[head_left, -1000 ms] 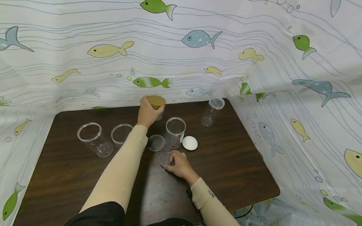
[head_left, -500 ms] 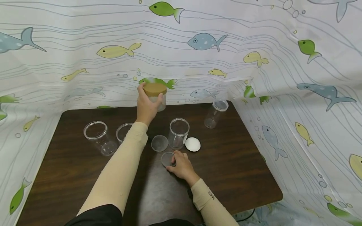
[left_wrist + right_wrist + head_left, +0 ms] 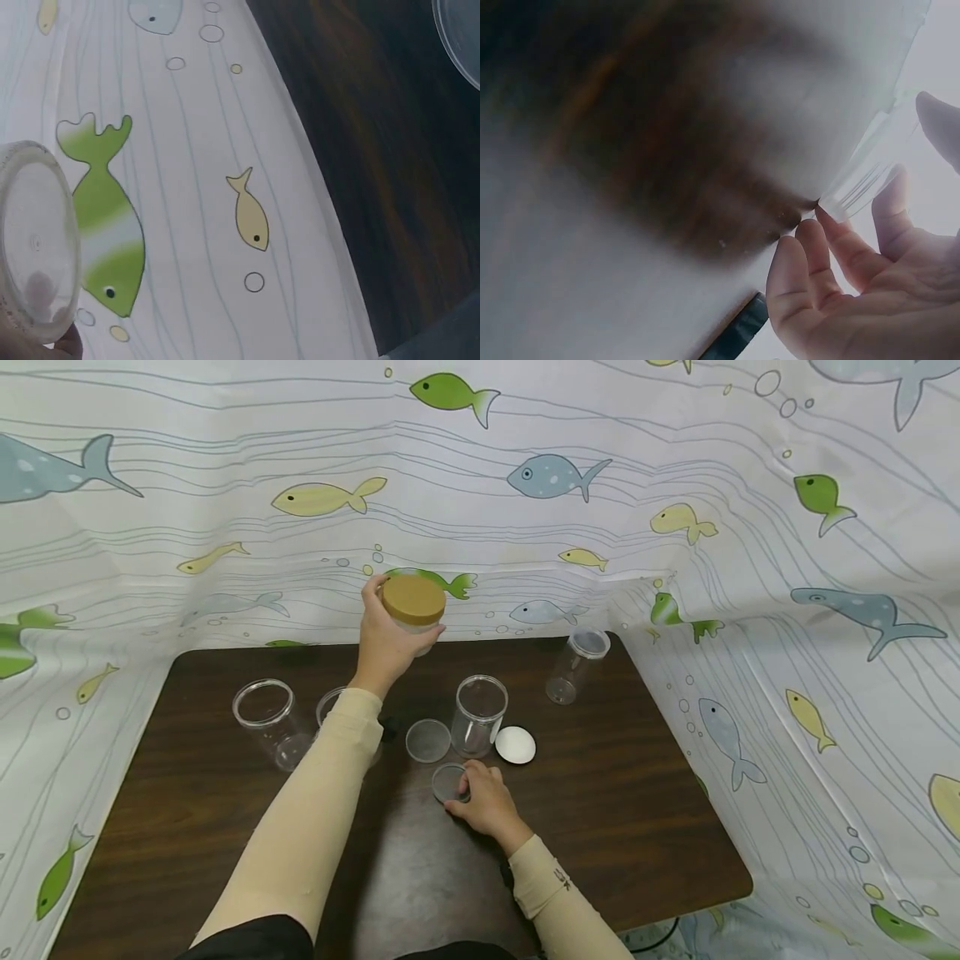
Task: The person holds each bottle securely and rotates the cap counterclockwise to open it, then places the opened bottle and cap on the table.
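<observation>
My left hand (image 3: 390, 631) grips a small clear jar with a tan lid (image 3: 414, 599), raised over the table's far edge. In the left wrist view the round base of that jar (image 3: 39, 240) faces the camera at the left edge. My right hand (image 3: 486, 802) holds the edge of a clear round lid (image 3: 447, 783) at the tabletop, its fingers and thumb on the right side of the rim. The right wrist view shows the fingers (image 3: 855, 255) at the lid's thin wall. A second clear disc (image 3: 428, 741) lies just beyond, beside an open clear jar (image 3: 480, 718).
A white round lid (image 3: 515, 745) lies right of the middle jar. A tall clear jar (image 3: 576, 664) with a lid stands at the back right. Another open jar (image 3: 266, 718) stands at left, and one more (image 3: 330, 697) is partly behind my left arm. A fish-patterned curtain (image 3: 480, 527) backs the dark table (image 3: 637, 810).
My left hand has lifted the tan-lidded jar up from near the table's back, and it has since tilted, with its lid top turned more toward the head camera. The right hand stays at the clear lid.
</observation>
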`<state>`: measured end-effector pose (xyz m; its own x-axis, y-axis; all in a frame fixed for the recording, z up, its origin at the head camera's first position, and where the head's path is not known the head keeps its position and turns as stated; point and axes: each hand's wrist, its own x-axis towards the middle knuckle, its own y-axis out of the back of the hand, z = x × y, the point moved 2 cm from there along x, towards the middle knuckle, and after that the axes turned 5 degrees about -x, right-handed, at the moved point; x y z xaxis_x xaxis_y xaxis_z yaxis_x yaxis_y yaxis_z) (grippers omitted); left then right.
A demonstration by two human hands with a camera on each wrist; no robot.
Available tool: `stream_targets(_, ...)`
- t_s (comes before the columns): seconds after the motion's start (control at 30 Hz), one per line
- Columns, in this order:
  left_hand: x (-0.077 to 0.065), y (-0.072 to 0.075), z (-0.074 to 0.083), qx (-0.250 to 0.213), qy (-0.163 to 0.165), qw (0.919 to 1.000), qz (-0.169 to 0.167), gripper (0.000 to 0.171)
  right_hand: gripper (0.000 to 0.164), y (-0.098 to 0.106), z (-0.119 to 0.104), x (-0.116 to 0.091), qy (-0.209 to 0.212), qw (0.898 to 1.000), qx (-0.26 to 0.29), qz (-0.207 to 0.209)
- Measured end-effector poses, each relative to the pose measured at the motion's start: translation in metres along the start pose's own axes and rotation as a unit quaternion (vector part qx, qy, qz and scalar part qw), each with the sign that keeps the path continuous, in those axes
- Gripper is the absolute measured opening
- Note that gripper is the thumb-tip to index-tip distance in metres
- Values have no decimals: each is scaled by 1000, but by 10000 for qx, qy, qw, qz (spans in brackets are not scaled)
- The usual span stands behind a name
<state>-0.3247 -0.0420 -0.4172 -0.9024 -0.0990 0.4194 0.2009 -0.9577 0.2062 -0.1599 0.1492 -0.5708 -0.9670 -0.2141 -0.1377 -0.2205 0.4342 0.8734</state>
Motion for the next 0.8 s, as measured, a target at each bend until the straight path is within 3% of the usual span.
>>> stream_targets(0.3,-14,16,14,-104,164,9998,-14,102,38,-1,-1,1,29,9998,-188,76)
stream_targets(0.5,-31,39,26,-129,83,9998,89,99,39,-5,-3,4,82,9968,-717,335)
stream_targets(0.8,-64,75,42,-14,32,10000,-72,101,38,-11,-6,6,95,9923,-1114,528)
